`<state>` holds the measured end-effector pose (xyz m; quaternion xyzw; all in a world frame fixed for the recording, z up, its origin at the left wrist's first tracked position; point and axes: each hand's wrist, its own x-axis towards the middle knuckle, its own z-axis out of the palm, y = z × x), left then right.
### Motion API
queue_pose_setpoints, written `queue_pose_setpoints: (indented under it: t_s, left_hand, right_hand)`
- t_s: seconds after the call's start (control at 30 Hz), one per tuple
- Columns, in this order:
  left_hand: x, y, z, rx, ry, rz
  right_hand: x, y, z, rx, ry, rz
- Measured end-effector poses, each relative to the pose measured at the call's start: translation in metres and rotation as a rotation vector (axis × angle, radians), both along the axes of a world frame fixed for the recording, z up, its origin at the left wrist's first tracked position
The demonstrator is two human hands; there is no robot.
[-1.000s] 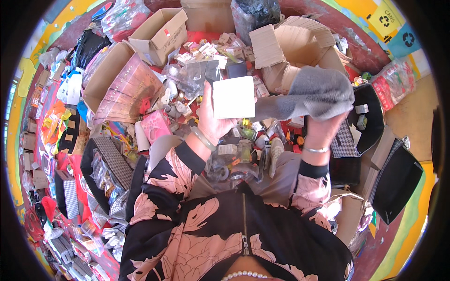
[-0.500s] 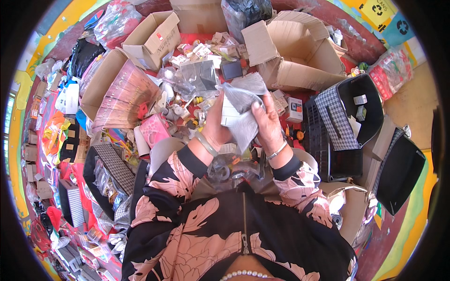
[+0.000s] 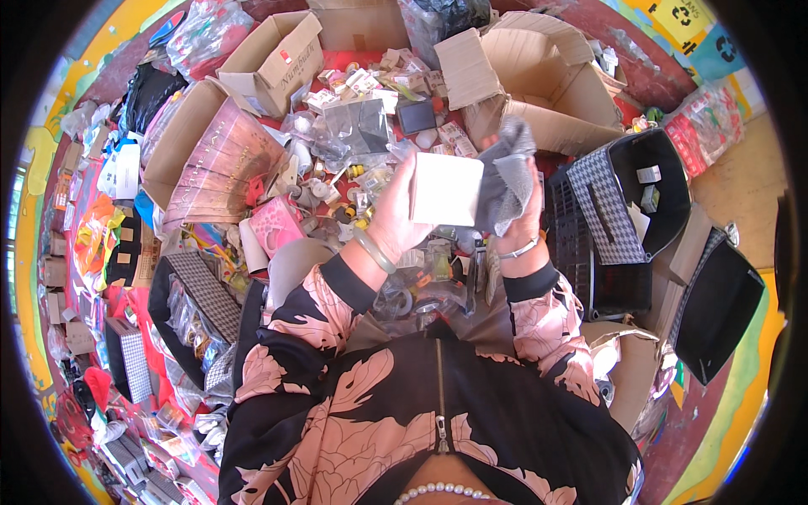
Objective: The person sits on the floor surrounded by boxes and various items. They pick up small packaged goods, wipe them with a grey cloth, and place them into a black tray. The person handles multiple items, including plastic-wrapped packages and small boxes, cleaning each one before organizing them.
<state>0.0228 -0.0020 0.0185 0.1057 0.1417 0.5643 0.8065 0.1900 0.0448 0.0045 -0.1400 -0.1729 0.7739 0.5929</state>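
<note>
In front of my chest, my left hand (image 3: 389, 215) grips the left edge of a flat white square box (image 3: 448, 190), its bright face turned up. My right hand (image 3: 525, 220) is closed round a crumpled grey cloth (image 3: 507, 178), which touches or overlaps the box's right edge. Most of the right hand's fingers are hidden behind the cloth. Beneath my hands spreads a heap of small boxes, clear plastic bags and loose parts. A dark flat square item (image 3: 416, 117) and a clear plastic sheet (image 3: 360, 126) lie just beyond.
Open cardboard boxes stand far left (image 3: 273, 66) and far right (image 3: 551, 88). To the right, a houndstooth fabric bin (image 3: 619, 194) with small boxes rests over a black crate (image 3: 581, 252). Another fabric bin (image 3: 198, 316) and a pink patterned box (image 3: 278, 225) are at left.
The grey cloth has moved off the white box to the right with my right hand. The box's white face now shows fully in my left hand.
</note>
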Motion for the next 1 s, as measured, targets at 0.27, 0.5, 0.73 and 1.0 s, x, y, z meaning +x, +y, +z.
queue_pose_setpoints:
  t_s: [0.27,0.5,0.73,1.0]
  left_hand:
    - [0.001,0.011,-0.005,0.113,0.139,0.109]
    - [0.011,0.015,-0.026,0.112,0.347,0.121]
    - [0.02,0.017,-0.045,-0.098,0.87,0.366]
    - [-0.004,0.015,-0.014,-0.019,0.416,0.137]
  right_hand:
    - [-0.028,-0.021,0.018,-0.208,-0.2,0.027]
    - [-0.038,-0.022,0.0,-0.199,-0.242,0.03]
    - [-0.049,-0.024,0.011,0.198,-0.851,-0.124]
    - [-0.034,-0.003,-0.008,0.072,-0.647,-0.196]
